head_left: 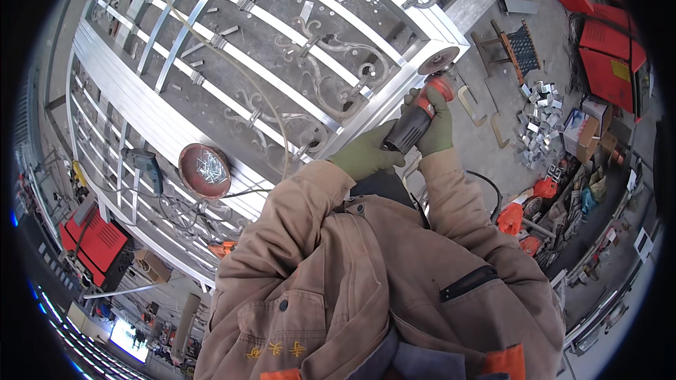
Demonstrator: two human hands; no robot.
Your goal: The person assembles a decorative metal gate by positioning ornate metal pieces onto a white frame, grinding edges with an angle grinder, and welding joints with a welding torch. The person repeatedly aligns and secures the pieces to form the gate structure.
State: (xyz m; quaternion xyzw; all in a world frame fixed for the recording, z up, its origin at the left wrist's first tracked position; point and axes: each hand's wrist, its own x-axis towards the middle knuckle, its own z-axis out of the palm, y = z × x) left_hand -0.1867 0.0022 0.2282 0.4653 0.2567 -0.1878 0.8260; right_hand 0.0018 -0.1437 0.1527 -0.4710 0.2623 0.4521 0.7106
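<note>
Grinder (410, 129), one, red and black, at the corner of one silver metal frame (386, 108); left hand (367, 151) wrapped around its rear, right hand (438, 123) around its front. Disc touching or not, cannot tell. Across the frame, one hose (243, 67). Leftward, one fastener-filled bowl (184, 171), one drill (146, 167). Rightward, one stool (522, 53).

A head-worn fisheye looks down from close above both hands (436, 125).

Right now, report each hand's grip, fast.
Left hand: closed, holding the rear of the angle grinder.
Right hand: closed, holding the angle grinder nearer its red head.
</note>
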